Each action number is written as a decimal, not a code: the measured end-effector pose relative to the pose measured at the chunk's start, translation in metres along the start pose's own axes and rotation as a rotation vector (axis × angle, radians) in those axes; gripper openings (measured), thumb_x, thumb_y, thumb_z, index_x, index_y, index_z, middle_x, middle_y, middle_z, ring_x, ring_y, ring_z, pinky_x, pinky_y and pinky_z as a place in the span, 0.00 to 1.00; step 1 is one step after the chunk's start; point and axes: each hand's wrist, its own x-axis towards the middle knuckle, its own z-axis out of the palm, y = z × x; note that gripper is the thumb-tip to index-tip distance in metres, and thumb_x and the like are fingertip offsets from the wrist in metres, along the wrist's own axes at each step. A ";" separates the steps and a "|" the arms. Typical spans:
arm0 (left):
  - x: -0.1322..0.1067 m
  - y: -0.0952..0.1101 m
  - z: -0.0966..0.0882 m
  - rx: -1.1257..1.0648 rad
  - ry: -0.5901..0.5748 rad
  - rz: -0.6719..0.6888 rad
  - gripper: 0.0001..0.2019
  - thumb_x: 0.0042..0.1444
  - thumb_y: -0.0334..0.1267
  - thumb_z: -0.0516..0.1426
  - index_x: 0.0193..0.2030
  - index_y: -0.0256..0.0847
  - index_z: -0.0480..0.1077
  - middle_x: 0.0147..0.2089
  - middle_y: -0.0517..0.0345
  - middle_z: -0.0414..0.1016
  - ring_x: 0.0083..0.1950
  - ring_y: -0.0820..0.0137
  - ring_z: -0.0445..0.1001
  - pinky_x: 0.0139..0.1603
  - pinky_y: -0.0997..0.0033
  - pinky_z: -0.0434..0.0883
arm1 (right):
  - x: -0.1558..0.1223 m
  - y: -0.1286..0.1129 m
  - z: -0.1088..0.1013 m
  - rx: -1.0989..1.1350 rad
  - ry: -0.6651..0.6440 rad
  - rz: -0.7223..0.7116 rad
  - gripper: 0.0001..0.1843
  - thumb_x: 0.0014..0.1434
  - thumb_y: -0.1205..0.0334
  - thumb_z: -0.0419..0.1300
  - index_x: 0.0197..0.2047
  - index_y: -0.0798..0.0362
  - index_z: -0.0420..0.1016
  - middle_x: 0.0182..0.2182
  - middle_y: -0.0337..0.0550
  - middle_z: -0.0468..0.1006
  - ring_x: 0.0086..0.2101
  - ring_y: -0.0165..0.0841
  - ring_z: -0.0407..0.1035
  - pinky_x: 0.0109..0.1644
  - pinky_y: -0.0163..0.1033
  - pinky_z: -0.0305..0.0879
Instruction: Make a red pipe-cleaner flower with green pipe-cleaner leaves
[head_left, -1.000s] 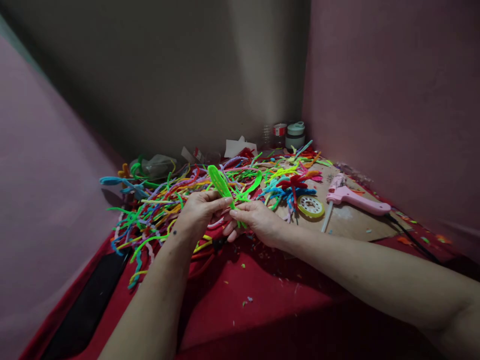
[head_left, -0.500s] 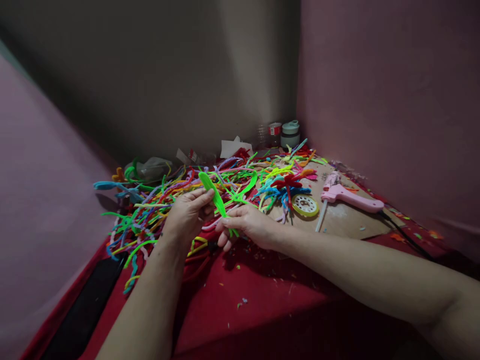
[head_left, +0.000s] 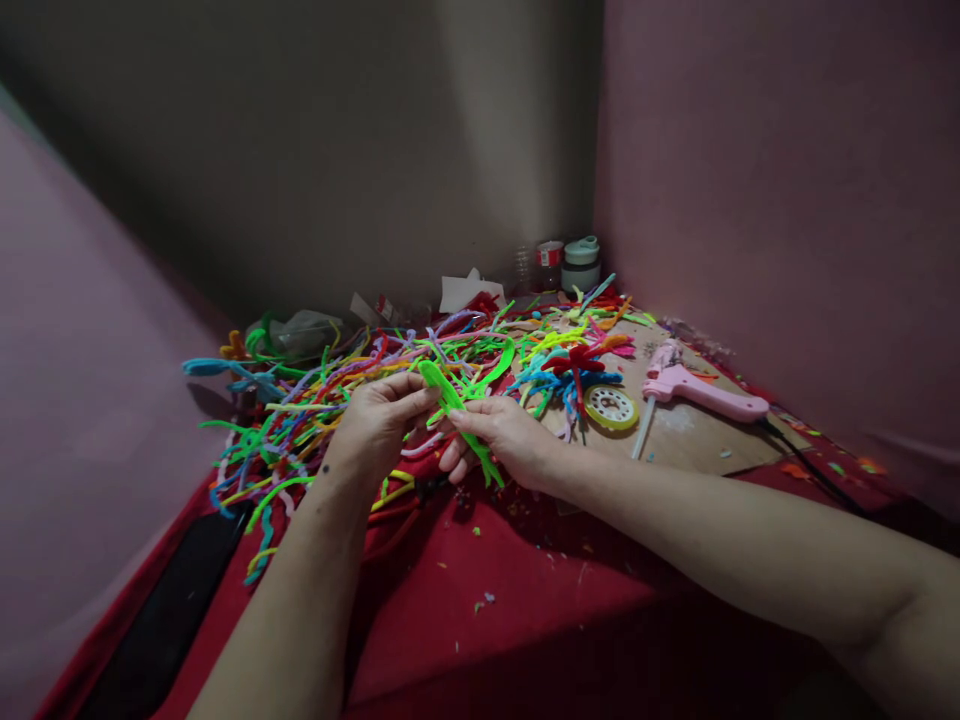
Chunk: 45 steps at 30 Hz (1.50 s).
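While we are pinching one folded green pipe cleaner (head_left: 448,396) just in front of the tangled pile (head_left: 330,390), our left hand (head_left: 379,420) is gripping its far looped end and our right hand (head_left: 514,438) is clamping the middle. Its long axis is slanting from far-left to near-right, the loose tail pointing toward us. Right of the pile, one tape roll (head_left: 611,408) and one pink glue gun (head_left: 701,392) are lying on cardboard (head_left: 705,440), well apart from our two hands.

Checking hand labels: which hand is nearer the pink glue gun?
Right. The right hand sits left of the glue gun, not touching; the left hand is farther left. Both pinch a green pipe cleaner.
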 end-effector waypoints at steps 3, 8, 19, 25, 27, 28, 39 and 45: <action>0.000 -0.002 0.000 0.049 -0.052 -0.012 0.07 0.44 0.36 0.62 0.26 0.35 0.68 0.19 0.64 0.63 0.16 0.81 0.58 0.16 0.79 0.54 | 0.003 0.002 -0.001 0.041 0.028 -0.062 0.11 0.62 0.68 0.44 0.32 0.58 0.65 0.17 0.42 0.74 0.16 0.29 0.68 0.23 0.34 0.66; -0.001 -0.003 0.000 0.067 -0.134 -0.039 0.06 0.46 0.36 0.61 0.28 0.35 0.70 0.21 0.62 0.66 0.17 0.80 0.59 0.17 0.78 0.56 | 0.005 0.003 -0.003 -0.014 0.049 -0.105 0.11 0.60 0.69 0.46 0.29 0.58 0.65 0.17 0.41 0.74 0.16 0.29 0.68 0.22 0.34 0.66; 0.002 -0.006 0.000 0.112 -0.109 0.030 0.05 0.44 0.34 0.62 0.27 0.35 0.71 0.21 0.62 0.68 0.20 0.79 0.63 0.20 0.78 0.59 | 0.000 -0.001 -0.003 -0.092 0.015 -0.064 0.09 0.57 0.68 0.49 0.31 0.59 0.69 0.14 0.40 0.73 0.14 0.29 0.67 0.20 0.32 0.63; 0.003 -0.007 0.000 -0.002 -0.118 -0.068 0.05 0.42 0.33 0.63 0.26 0.35 0.72 0.19 0.61 0.69 0.18 0.79 0.63 0.19 0.79 0.58 | -0.001 -0.002 -0.002 -0.129 -0.005 -0.064 0.08 0.57 0.69 0.48 0.32 0.59 0.68 0.14 0.38 0.72 0.14 0.28 0.66 0.20 0.31 0.62; 0.003 -0.007 -0.001 -0.016 -0.116 -0.088 0.05 0.41 0.32 0.63 0.26 0.35 0.71 0.19 0.61 0.69 0.18 0.78 0.64 0.19 0.79 0.59 | -0.001 -0.002 -0.001 -0.160 0.000 -0.064 0.08 0.57 0.69 0.48 0.32 0.59 0.68 0.14 0.38 0.72 0.13 0.27 0.66 0.19 0.30 0.62; 0.003 -0.007 -0.001 -0.013 -0.114 -0.089 0.05 0.41 0.32 0.63 0.25 0.35 0.71 0.19 0.61 0.69 0.18 0.78 0.64 0.19 0.79 0.59 | -0.001 -0.002 -0.001 -0.175 0.010 -0.063 0.08 0.57 0.69 0.48 0.31 0.59 0.67 0.14 0.37 0.72 0.13 0.27 0.66 0.19 0.30 0.62; -0.003 0.002 0.009 0.213 -0.125 -0.027 0.07 0.44 0.36 0.62 0.24 0.35 0.69 0.17 0.65 0.64 0.17 0.81 0.60 0.17 0.81 0.55 | 0.000 0.000 -0.003 -0.339 0.044 0.001 0.07 0.52 0.72 0.47 0.28 0.57 0.65 0.12 0.36 0.70 0.12 0.28 0.65 0.15 0.30 0.59; -0.003 -0.004 0.013 0.197 -0.050 -0.001 0.09 0.44 0.38 0.62 0.24 0.36 0.67 0.17 0.66 0.62 0.17 0.81 0.57 0.16 0.79 0.52 | 0.000 0.003 -0.002 -0.294 0.021 -0.027 0.07 0.55 0.71 0.46 0.29 0.56 0.63 0.14 0.36 0.71 0.13 0.28 0.65 0.17 0.30 0.61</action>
